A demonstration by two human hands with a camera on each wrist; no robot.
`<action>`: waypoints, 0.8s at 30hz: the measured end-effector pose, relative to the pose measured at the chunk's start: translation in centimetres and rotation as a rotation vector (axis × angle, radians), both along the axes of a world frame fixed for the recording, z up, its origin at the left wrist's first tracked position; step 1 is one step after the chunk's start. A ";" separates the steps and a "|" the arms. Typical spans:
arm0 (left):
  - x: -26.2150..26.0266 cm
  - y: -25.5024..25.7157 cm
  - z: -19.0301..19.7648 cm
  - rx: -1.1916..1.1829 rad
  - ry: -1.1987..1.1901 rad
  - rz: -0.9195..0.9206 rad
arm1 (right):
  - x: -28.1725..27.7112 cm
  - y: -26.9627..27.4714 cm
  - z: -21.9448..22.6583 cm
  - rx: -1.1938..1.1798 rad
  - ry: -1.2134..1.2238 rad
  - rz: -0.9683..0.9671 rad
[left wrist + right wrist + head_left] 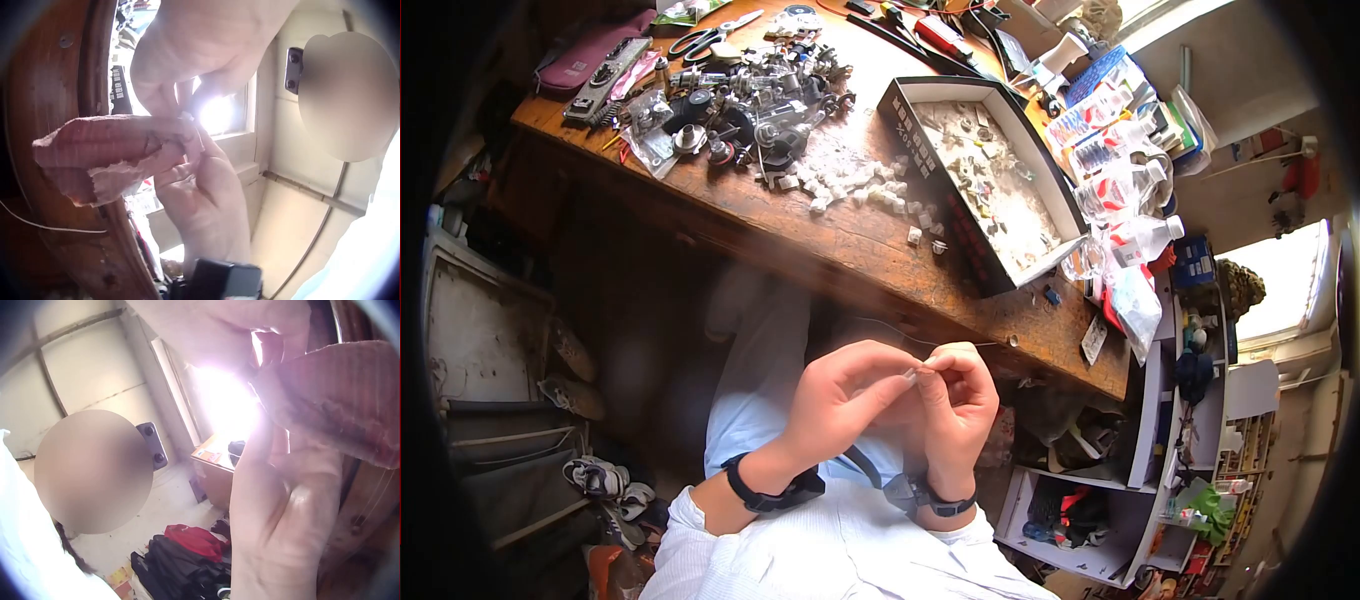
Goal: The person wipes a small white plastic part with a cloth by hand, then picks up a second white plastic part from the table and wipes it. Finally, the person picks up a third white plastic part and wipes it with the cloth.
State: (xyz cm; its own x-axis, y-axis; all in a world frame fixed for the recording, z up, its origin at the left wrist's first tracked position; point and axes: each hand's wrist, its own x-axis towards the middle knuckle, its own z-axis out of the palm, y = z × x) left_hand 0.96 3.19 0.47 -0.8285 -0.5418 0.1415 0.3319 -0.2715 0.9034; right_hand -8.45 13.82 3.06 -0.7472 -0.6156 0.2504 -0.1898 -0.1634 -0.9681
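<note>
I sit at a wooden table (pixel 820 240) with both hands held together in front of my chest, below its near edge. My left hand (pixel 903 380) pinches a small pale piece (pixel 911 375) between thumb and forefinger. Its fingertips meet those of my right hand (pixel 931 364), whose curled fingers pinch a thin thread (pixel 970 344). The thread runs off to the right toward the table edge. In the left wrist view the right hand (pixel 206 212) shows from below against bright window glare. What sits between the fingertips is hidden there. Both wrists wear black straps.
On the table lie a black-rimmed tray (pixel 920 130) of small parts, a scatter of white pieces (pixel 855 180), a heap of metal parts (pixel 750 100), scissors (pixel 710 38) and plastic bottles (pixel 1115 190). Shelves (pixel 1160 470) stand at the right. Shoes (pixel 600 480) lie on the floor to the left.
</note>
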 end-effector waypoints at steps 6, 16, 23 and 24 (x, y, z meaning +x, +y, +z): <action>0.5 -1.2 0.8 -0.218 -0.018 -0.042 | -0.4 0.3 0.2 0.010 0.017 0.048; 0.7 -0.2 0.6 0.097 -0.095 -0.082 | -0.5 0.1 0.3 0.030 0.031 0.058; 0.4 -0.1 0.0 -0.077 -0.036 -0.032 | -0.5 0.1 0.2 0.009 -0.050 0.010; 0.5 -0.4 0.3 -0.081 -0.070 -0.055 | -0.5 0.1 0.2 0.003 -0.013 0.014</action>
